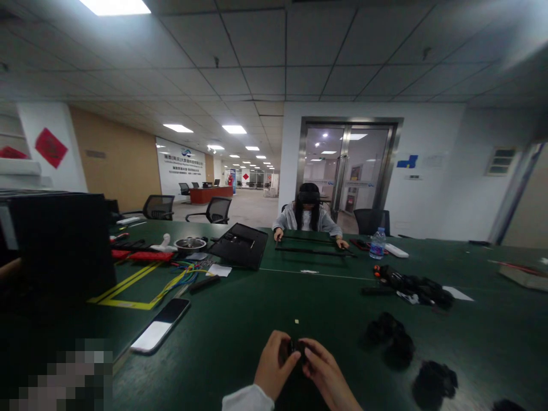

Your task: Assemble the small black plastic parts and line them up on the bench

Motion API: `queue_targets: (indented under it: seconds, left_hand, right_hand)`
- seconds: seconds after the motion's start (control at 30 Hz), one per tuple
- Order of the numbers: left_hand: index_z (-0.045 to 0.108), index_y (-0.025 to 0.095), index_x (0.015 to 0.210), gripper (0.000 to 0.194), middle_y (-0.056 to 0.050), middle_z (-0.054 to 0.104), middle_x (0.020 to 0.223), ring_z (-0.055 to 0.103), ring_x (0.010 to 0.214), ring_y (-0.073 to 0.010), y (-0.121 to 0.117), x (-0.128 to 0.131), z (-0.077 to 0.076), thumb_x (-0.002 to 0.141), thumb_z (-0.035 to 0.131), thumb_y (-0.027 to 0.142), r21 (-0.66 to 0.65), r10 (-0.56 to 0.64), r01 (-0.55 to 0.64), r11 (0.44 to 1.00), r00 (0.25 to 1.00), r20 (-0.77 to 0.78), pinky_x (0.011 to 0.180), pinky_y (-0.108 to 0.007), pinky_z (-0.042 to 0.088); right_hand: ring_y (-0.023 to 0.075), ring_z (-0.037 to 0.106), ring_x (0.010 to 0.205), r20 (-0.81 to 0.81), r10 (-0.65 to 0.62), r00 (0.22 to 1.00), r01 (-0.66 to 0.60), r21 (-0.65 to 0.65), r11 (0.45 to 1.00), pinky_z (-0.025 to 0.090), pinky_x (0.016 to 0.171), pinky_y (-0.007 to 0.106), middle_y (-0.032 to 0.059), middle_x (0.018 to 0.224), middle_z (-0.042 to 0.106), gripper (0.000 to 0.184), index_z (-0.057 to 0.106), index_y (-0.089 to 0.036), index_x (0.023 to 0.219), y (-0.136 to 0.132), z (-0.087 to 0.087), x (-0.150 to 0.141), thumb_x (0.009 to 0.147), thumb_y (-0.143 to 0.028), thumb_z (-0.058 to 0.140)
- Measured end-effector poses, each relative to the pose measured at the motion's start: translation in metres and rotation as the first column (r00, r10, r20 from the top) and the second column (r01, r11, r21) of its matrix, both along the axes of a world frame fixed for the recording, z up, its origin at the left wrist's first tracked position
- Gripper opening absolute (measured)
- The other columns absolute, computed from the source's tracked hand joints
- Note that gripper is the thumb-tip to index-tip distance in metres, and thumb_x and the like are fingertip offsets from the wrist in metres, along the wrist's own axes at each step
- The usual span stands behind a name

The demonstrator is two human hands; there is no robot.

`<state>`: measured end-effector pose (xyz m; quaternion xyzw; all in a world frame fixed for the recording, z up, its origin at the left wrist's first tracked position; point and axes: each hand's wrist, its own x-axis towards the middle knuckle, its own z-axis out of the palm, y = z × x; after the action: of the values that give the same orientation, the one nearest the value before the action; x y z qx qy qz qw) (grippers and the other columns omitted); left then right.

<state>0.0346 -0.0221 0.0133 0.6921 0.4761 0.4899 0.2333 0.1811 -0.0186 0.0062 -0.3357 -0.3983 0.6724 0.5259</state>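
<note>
My left hand point(272, 364) and my right hand point(323, 365) meet at the near edge of the green table point(257, 308). Both pinch a small black object point(295, 348) between their fingertips; its exact nature is too dark to make out. A white sleeve covers my left wrist. Several black clumps lie to the right, the closest point(390, 337) just beyond my right hand, another point(434, 383) nearer the front edge.
A phone point(160, 333) lies face up to my left. Yellow strips, coloured wires, a metal bowl point(190, 244) and a black tray point(240, 244) sit further left. A person across the table rests both hands on long black bars point(312, 250); a water bottle point(377, 244) stands beside them.
</note>
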Motion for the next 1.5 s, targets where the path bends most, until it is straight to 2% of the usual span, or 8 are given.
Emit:
queue_targets:
  seconds: [0.3, 0.47, 0.6, 0.8, 1.0, 1.2, 1.27, 1.5]
  left_hand:
    - [0.055, 0.018, 0.089, 0.015, -0.007, 0.052, 0.092, 0.052, 0.082, -0.0184, -0.004, 0.000, 0.007, 0.077, 0.049, 0.025, 0.085, -0.094, 0.091, 0.992, 0.995, 0.032, 0.070, -0.029, 0.045]
    - [0.050, 0.017, 0.106, 0.036, -0.011, 0.049, 0.108, 0.048, 0.098, -0.0224, -0.001, 0.000, -0.002, 0.071, 0.054, 0.019, 0.112, -0.156, 0.151, 0.982, 0.987, 0.039, 0.083, -0.035, 0.042]
    - [0.044, 0.020, 0.115, 0.043, -0.009, 0.053, 0.108, 0.051, 0.096, -0.0208, 0.002, -0.001, -0.008, 0.073, 0.052, 0.020, 0.060, -0.128, 0.126, 0.990, 0.991, 0.029, 0.084, -0.035, 0.042]
    - [0.054, 0.020, 0.103, 0.029, -0.006, 0.061, 0.098, 0.056, 0.087, -0.0191, 0.003, -0.005, -0.004, 0.076, 0.050, 0.030, -0.039, -0.074, 0.073, 0.997, 0.997, -0.012, 0.079, -0.030, 0.045]
    - [0.047, 0.017, 0.111, 0.043, -0.008, 0.057, 0.107, 0.053, 0.095, -0.0201, 0.001, -0.003, -0.007, 0.070, 0.056, 0.027, 0.023, -0.143, 0.145, 0.989, 0.987, -0.069, 0.084, -0.029, 0.041]
    - [0.054, 0.016, 0.078, 0.022, 0.000, 0.057, 0.064, 0.053, 0.058, -0.0137, 0.001, 0.000, -0.002, 0.076, 0.048, 0.037, -0.143, -0.032, 0.008, 0.990, 0.985, -0.168, 0.055, -0.022, 0.040]
    - [0.053, 0.016, 0.070, 0.026, -0.001, 0.055, 0.064, 0.051, 0.059, -0.0142, 0.001, 0.000, 0.001, 0.077, 0.045, 0.039, -0.111, 0.012, -0.034, 0.993, 0.982, -0.190, 0.056, -0.023, 0.040]
    - [0.050, 0.018, 0.088, 0.018, -0.004, 0.052, 0.084, 0.051, 0.073, -0.0152, -0.005, 0.001, 0.006, 0.079, 0.045, 0.032, 0.066, -0.039, 0.042, 0.997, 0.998, -0.049, 0.066, -0.025, 0.042]
  right_hand:
    - [0.0081, 0.051, 0.054, -0.007, 0.017, 1.000, -0.017, 0.015, 1.000, 0.038, 0.051, 0.021, 0.0012, 0.073, 0.061, 0.024, 0.062, -0.018, 0.085, 0.000, -0.001, -0.001, 0.063, -0.027, 0.065]
    - [0.0076, 0.051, 0.054, -0.033, -0.071, 0.997, 0.070, -0.037, 0.997, 0.039, 0.051, 0.020, 0.0005, 0.070, 0.061, 0.025, 0.063, -0.018, 0.082, 0.003, -0.003, 0.000, 0.060, -0.028, 0.068]
    - [0.0077, 0.051, 0.055, -0.033, -0.073, 0.997, 0.071, -0.057, 0.996, 0.040, 0.052, 0.021, 0.0008, 0.072, 0.061, 0.025, 0.063, -0.018, 0.083, 0.003, -0.002, 0.000, 0.061, -0.029, 0.067]
    - [0.0069, 0.049, 0.051, 0.006, -0.005, 1.000, 0.005, -0.008, 1.000, 0.037, 0.048, 0.020, 0.0005, 0.068, 0.061, 0.024, 0.062, -0.017, 0.085, 0.001, 0.000, -0.001, 0.063, -0.028, 0.065]
    - [0.0087, 0.051, 0.057, -0.049, -0.086, 0.995, 0.083, -0.048, 0.995, 0.040, 0.052, 0.021, 0.0011, 0.072, 0.061, 0.022, 0.064, -0.018, 0.081, 0.002, -0.003, 0.001, 0.062, -0.030, 0.066]
    - [0.0077, 0.050, 0.055, 0.004, -0.038, 0.999, 0.038, -0.050, 0.998, 0.039, 0.052, 0.021, 0.0010, 0.073, 0.061, 0.023, 0.064, -0.018, 0.082, 0.000, 0.002, 0.001, 0.061, -0.029, 0.066]
    - [0.0079, 0.050, 0.054, 0.015, -0.020, 1.000, 0.021, -0.041, 0.999, 0.039, 0.051, 0.021, 0.0014, 0.073, 0.061, 0.025, 0.064, -0.018, 0.082, -0.001, 0.003, 0.001, 0.061, -0.030, 0.067]
    - [0.0077, 0.050, 0.052, 0.007, -0.010, 1.000, 0.010, -0.025, 1.000, 0.039, 0.050, 0.021, 0.0017, 0.073, 0.062, 0.026, 0.063, -0.017, 0.082, 0.000, 0.002, -0.001, 0.060, -0.029, 0.067]
